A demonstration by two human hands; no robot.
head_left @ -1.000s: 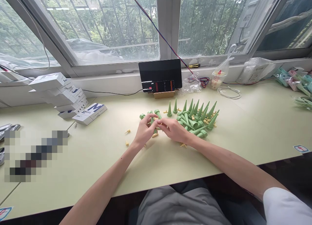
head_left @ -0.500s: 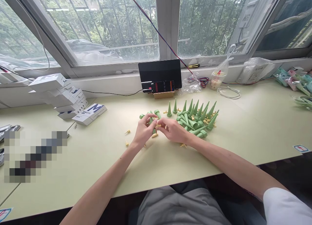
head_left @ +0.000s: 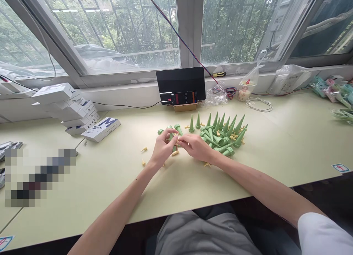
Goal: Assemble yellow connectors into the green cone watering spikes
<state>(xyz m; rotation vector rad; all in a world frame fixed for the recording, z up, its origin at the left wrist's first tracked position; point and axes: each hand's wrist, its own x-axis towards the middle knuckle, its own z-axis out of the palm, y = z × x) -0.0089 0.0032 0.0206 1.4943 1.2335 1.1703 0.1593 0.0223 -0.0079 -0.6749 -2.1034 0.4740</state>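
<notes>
My left hand [head_left: 162,146] and my right hand [head_left: 195,146] meet fingertip to fingertip above the table. Both are closed in a pinch on a small yellow plastic piece [head_left: 178,140], mostly covered by the fingers. Just behind my left hand lie green plastic cones, one of them a capped cone [head_left: 178,129]. A yellow valve piece [head_left: 175,153] rests on the table below the fingertips. Two small yellow pieces, one of them a pin-like piece [head_left: 144,149], lie left of my left hand. To the right of my right hand is a heap of green cone spikes [head_left: 217,137], several standing point up.
A phone [head_left: 184,98] showing a timer leans on a dark tablet [head_left: 180,80] at the back. White boxes [head_left: 101,129] are stacked at left. A bagged cup [head_left: 246,89] and a coiled white cable [head_left: 259,105] sit at the back right of the table [head_left: 284,144].
The fingers of my right hand have shifted slightly, and less of the yellow piece shows between the hands. The cones and loose yellow pieces stay where they were.
</notes>
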